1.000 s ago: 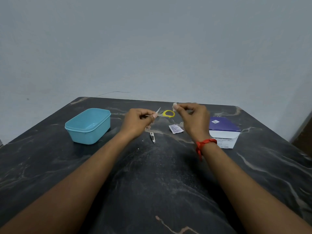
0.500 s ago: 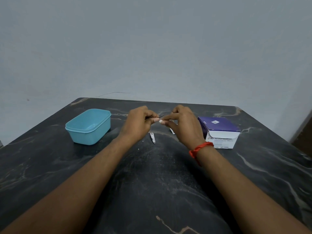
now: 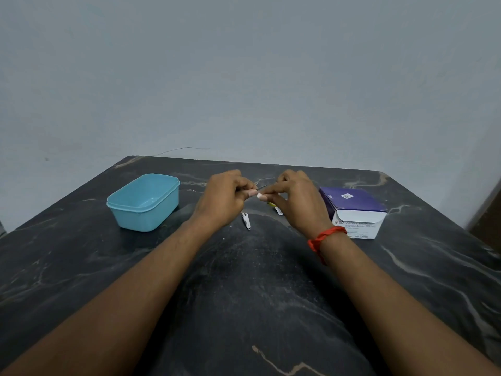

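Observation:
My left hand (image 3: 225, 198) grips a thin metal tool (image 3: 260, 187), and only its tip shows past the fingers. My right hand (image 3: 295, 199) pinches a small white pad (image 3: 259, 196) against that tip. Both hands hover just above the dark marble table (image 3: 244, 294), close together at its middle. A small nail clipper (image 3: 246, 221) lies on the table below the hands. A torn white sachet (image 3: 278, 211) and a bit of something yellow (image 3: 270, 204) peek out under my right hand.
A light blue plastic tub (image 3: 143, 202) stands open at the left. A purple and white box of alcohol swabs (image 3: 355, 213) sits at the right, its lid flap raised. A grey wall (image 3: 244, 77) rises behind the table's far edge.
My right hand has come left and down with the white pad to meet the tool's tip. It now hides the yellow-handled item and most of the sachet.

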